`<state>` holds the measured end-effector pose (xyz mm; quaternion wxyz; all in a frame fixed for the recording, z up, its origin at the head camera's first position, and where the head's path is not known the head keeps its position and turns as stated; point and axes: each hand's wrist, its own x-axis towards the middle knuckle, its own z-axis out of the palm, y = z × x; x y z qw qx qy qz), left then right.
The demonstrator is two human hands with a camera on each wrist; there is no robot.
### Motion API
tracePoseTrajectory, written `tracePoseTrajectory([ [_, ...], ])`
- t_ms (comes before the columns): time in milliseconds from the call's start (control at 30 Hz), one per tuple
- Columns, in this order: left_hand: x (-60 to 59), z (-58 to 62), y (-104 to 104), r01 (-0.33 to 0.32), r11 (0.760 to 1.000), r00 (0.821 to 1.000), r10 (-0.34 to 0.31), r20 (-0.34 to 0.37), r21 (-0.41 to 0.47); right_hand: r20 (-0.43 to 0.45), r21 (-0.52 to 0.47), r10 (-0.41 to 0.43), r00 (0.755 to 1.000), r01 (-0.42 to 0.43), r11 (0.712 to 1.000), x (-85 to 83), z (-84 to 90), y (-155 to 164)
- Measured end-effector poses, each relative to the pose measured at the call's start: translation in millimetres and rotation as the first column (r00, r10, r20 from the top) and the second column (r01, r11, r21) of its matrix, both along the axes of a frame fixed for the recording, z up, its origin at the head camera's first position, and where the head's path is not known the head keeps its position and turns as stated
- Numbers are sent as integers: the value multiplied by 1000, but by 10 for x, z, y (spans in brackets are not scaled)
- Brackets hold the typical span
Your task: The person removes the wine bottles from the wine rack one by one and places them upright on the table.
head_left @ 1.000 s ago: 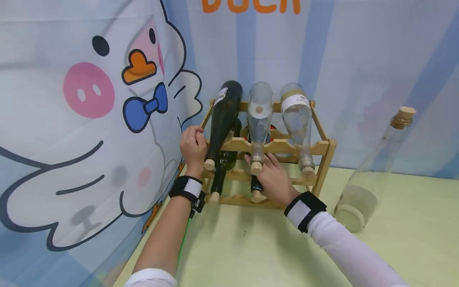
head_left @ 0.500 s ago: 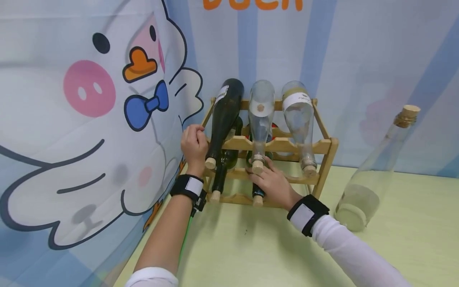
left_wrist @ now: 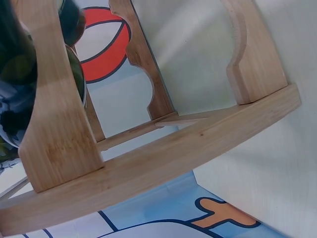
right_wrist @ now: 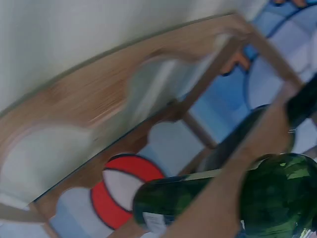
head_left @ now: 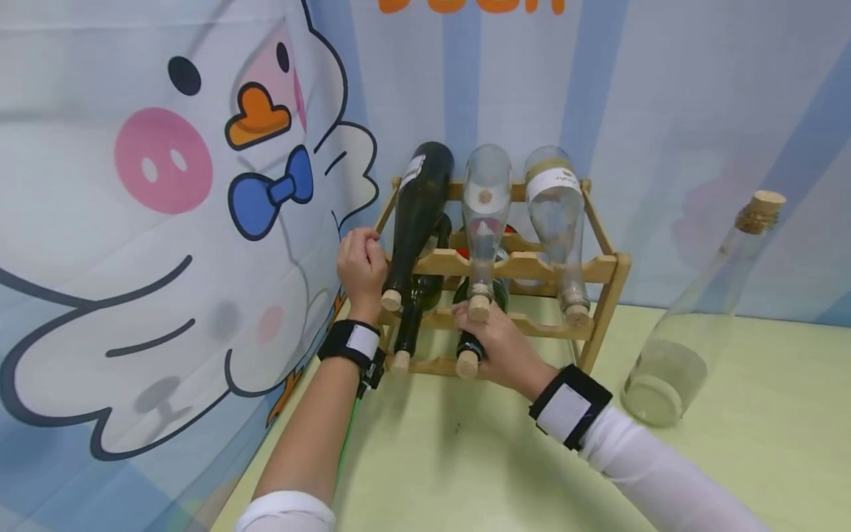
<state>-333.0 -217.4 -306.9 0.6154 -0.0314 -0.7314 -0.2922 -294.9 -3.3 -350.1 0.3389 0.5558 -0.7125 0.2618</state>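
Note:
At the rack's left side my left hand (head_left: 362, 270) grips the upper corner of the wooden wine rack (head_left: 605, 318) with curled fingers. My right hand (head_left: 508, 347) pinches the neck of a corked green bottle (right_wrist: 277, 198) lying in the rack's middle row; part of that bottle hides behind the hand and the row above. Its cork points towards me. Another dark green bottle (head_left: 408, 321) lies to its left in the same row. The top row bears a black bottle (head_left: 420, 199) and two clear bottles, one in the middle (head_left: 487, 192) and one on the right (head_left: 555, 199).
A clear corked bottle (head_left: 691, 325) stands upright on the pale green table (head_left: 439, 458), right of the rack. A cartoon-printed backdrop (head_left: 266, 384) rises close to the rack's left side and behind it. The left wrist view shows the rack's wooden slats (left_wrist: 148, 156).
My right hand's fingers have closed round the green bottle's neck, and its corked end has shifted slightly left. My left hand has kept its place on the rack.

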Motion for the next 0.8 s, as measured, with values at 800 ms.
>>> tracePoseTrajectory([
  [800, 15, 3, -9, 14, 1000, 1000, -14, 24, 23, -336, -511, 531, 778, -625, 591, 1285, 695, 240],
])
